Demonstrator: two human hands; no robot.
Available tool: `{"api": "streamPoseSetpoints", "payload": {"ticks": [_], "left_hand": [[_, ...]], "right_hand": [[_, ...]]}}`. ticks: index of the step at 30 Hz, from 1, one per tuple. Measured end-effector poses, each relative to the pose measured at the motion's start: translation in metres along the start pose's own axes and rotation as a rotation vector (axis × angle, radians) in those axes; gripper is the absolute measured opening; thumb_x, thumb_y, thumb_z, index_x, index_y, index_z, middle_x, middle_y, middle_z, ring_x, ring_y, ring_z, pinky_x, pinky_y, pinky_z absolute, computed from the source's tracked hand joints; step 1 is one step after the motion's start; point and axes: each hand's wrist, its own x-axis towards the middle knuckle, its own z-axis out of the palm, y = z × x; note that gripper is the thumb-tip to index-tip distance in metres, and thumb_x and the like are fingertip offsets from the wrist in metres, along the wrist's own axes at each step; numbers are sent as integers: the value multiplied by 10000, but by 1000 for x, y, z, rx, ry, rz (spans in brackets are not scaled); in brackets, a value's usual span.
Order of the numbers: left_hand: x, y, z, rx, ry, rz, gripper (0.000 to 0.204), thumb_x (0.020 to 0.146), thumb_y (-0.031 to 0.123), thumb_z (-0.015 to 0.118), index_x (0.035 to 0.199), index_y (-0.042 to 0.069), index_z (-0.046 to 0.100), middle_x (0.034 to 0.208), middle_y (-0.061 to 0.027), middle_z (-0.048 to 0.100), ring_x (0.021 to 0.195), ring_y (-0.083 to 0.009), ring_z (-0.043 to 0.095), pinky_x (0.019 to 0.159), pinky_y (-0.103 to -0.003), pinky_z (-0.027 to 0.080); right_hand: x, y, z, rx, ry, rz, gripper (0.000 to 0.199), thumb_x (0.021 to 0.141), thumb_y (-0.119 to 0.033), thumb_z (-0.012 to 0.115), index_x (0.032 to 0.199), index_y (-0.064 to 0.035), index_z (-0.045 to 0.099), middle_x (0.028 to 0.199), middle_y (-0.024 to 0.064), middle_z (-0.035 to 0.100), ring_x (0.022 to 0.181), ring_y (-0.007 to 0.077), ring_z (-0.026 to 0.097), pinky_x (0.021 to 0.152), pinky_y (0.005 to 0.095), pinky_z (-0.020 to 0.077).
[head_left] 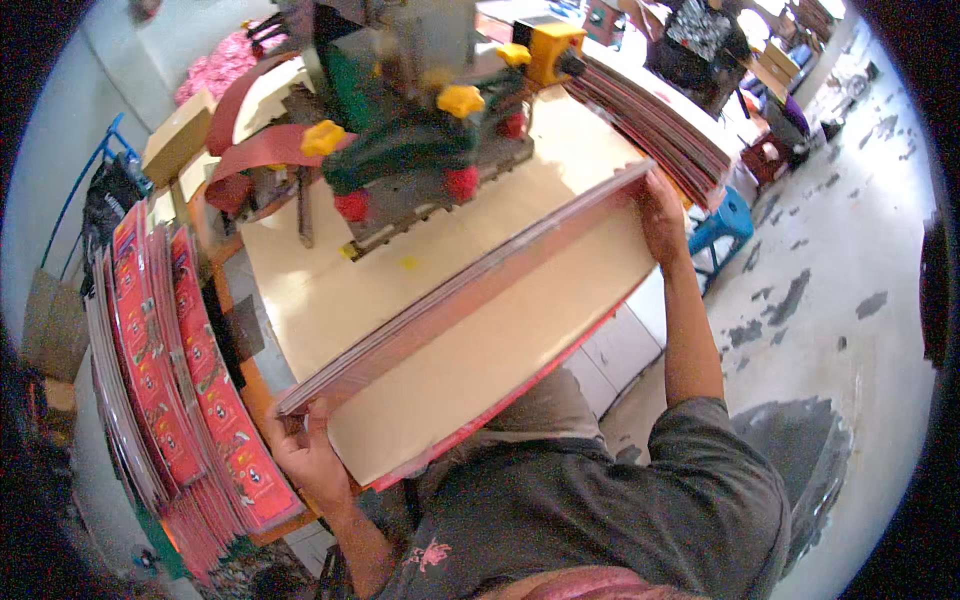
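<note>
A long, thin stack of plastic-looking sheets (470,285) stands on edge, running diagonally across a pale wooden tabletop (500,375). My left hand (312,460) grips its near left end, with the thumb on the side facing me. At the far right end, my right hand (662,215) is closed around the stack, its fingers partly hidden. Just beyond the sheets stands a green machine (410,165) with yellow star knobs and red round parts; its upper body is blurred.
Stacks of red printed sheets (222,410) stand at the left. Dark red strips (650,125) lie stacked at the far right, above a blue stool (722,230). A brown-red band (262,150) loops beside the machine, near a cardboard box (178,137).
</note>
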Motion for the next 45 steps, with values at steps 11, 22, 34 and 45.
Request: {"api": "streamPoseSetpoints", "payload": {"ticks": [11,22,34,45], "left_hand": [[-1,-16,1,55,72,109,339,1039,230,715,1265,-3,617,1148,-80,672,1077,-202,630,1009,-356,492],[12,-4,2,-229,-63,83,621,1038,544,632,1254,-33,562,1187,-143,672,1084,-221,661,998,-375,520],[10,6,19,-266,-33,13,373,1145,337,461,1146,-7,606,1204,-175,648,1147,-249,625,1027,-386,498],[9,5,23,-126,62,40,367,1133,335,459,1108,1,609,1050,-90,619,995,-202,617,928,-361,499]], "right_hand": [[-9,-7,14,-10,43,-54,522,1106,-319,511,1482,43,507,1430,184,632,1314,239,604,1186,398,407],[-11,-2,15,39,101,-153,456,1130,-208,487,1508,45,505,1468,236,607,1371,280,591,1205,415,419],[-10,3,9,-30,168,-189,410,1125,-194,532,1445,59,575,1390,222,667,1276,273,668,1126,385,518],[-11,7,8,-240,226,-174,450,1126,-194,540,1505,47,530,1413,192,660,1299,262,653,1151,401,500]]}}
